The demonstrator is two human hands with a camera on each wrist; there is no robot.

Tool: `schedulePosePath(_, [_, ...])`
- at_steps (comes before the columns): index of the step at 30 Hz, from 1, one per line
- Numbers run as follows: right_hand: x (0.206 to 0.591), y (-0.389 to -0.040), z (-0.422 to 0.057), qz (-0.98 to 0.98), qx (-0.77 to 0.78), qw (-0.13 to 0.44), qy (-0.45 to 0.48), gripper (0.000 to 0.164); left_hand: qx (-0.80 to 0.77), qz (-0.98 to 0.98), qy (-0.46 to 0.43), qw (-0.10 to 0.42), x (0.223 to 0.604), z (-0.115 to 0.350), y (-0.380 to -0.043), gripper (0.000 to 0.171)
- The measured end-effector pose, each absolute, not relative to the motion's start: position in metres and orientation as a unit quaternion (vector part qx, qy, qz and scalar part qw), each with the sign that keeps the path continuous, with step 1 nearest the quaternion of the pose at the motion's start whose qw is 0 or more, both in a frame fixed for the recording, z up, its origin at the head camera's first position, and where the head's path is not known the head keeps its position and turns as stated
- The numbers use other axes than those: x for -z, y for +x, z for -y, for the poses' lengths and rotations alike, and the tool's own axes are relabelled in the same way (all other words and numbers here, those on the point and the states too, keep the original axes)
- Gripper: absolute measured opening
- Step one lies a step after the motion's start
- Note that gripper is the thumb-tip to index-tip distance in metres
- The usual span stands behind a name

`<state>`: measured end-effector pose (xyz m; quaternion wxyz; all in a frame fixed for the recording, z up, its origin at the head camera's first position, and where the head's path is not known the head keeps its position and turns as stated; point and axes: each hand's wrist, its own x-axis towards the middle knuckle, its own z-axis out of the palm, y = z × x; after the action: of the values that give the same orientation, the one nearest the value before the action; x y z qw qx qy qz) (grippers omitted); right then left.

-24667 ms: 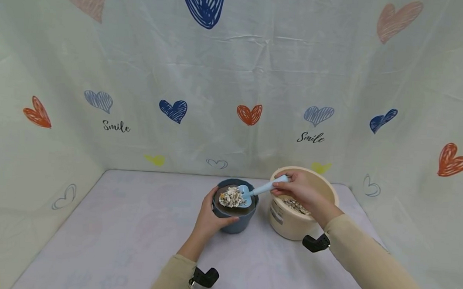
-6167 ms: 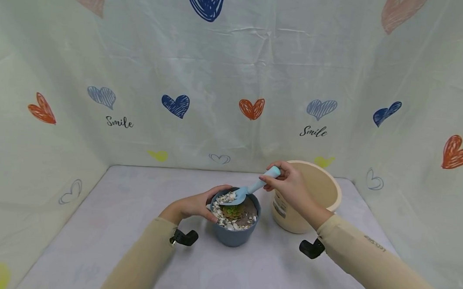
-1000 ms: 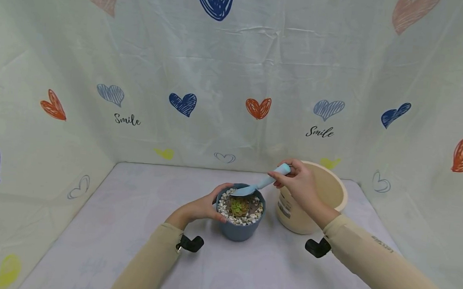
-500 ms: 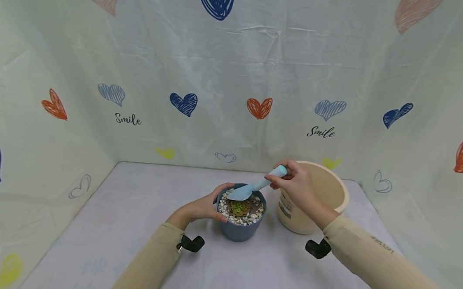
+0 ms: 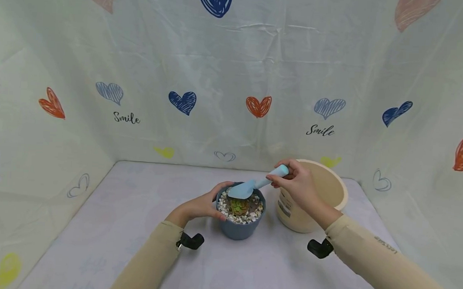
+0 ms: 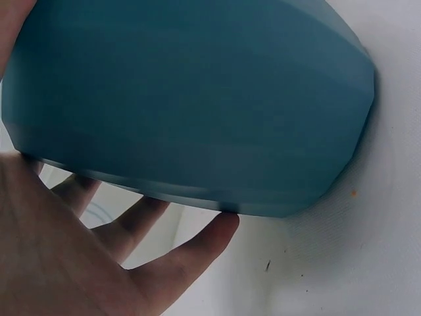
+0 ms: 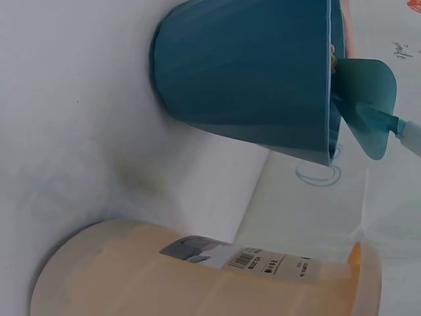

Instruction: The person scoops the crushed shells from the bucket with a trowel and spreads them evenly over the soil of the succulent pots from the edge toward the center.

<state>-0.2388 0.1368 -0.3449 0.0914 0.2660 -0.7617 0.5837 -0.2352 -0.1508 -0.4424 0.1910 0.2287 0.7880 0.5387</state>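
In the head view, a blue-grey flower pot [image 5: 238, 230] stands on the table, holding a small green succulent [image 5: 239, 207] ringed by white pebbles [image 5: 247, 218]. My left hand [image 5: 201, 206] grips the pot's left side, thumb at the near rim; the left wrist view shows its fingers [image 6: 197, 243] against the wall. Between the thumb and fingers of my right hand [image 5: 301, 186] is the handle of a light blue trowel [image 5: 242, 189]. Its blade hangs over the pot's far part, partly hiding the pebbles there. From the right wrist view, the blade [image 7: 368, 99] stands at the pot's opening.
A cream bucket [image 5: 325, 180] with a printed label [image 7: 240, 257] stands right of the pot, partly behind my right hand. White cloth [image 5: 274, 68] with printed hearts hangs behind and at both sides of the pale table [image 5: 141, 209].
Since the oldest frame the trowel's load of stones is gone, and pebbles cover the bare soil around the succulent. Over the last second the blade has tilted and shifted slightly above the pot.
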Motion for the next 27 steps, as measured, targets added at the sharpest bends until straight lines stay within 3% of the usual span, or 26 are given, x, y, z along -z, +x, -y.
schedulePosePath(19, [0.334,-0.222,-0.146,0.763,-0.594,0.097,0.235,0.031,-0.549,-0.779,0.240,0.187,0.440,0.151,-0.230,0.102])
schedulePosePath(23, [0.338,-0.226,-0.158,0.760,-0.601,0.102,0.224,0.036,-0.541,-0.788,0.244,0.164,0.435,0.150,-0.227,0.104])
schedulePosePath(27, [0.338,-0.224,-0.170,0.752,-0.613,0.112,0.214,0.035,-0.483,-0.830,0.257,0.109,0.429,0.145,-0.223,0.108])
